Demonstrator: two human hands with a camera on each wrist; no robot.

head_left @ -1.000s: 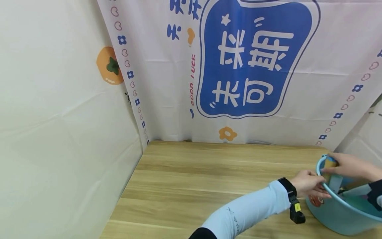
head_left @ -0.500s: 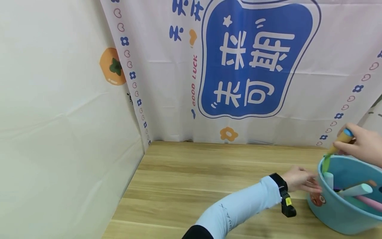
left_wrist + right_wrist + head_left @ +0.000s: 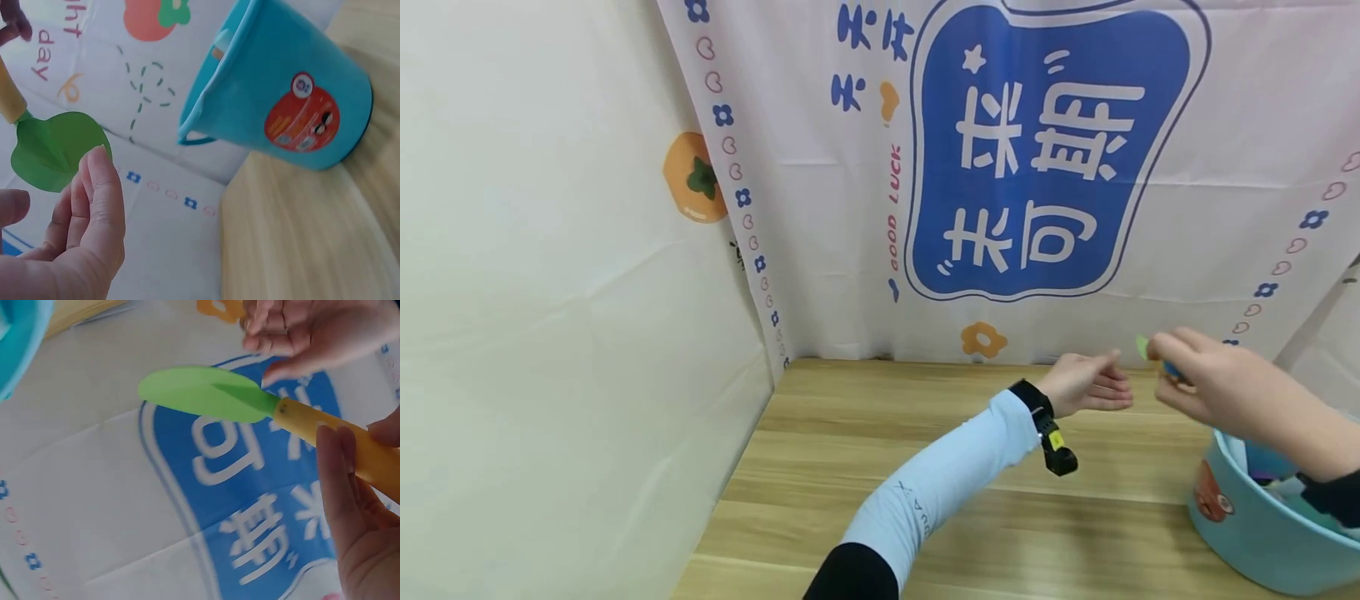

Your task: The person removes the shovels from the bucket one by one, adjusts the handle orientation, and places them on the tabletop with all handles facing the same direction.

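Observation:
My right hand grips the yellow handle of a toy trowel with a green blade. In the head view the hand covers most of the trowel; only a sliver of green shows at its left. In the right wrist view the fingers and thumb are on the handle. My left hand is raised just left of it, fingers together and slightly bent. Its fingertips are close to the blade in the left wrist view; whether they touch cannot be told. A light blue bucket stands below my right forearm.
Inside the bucket are other toys, partly hidden by my forearm. A red round sticker is on its wall. The wood-grain tabletop meets a printed white cloth at the back and a pale cloth wall at the left.
My right hand has drawn the trowel up out of the bucket and moved it left. My left hand has left the bucket's side, moving up and left.

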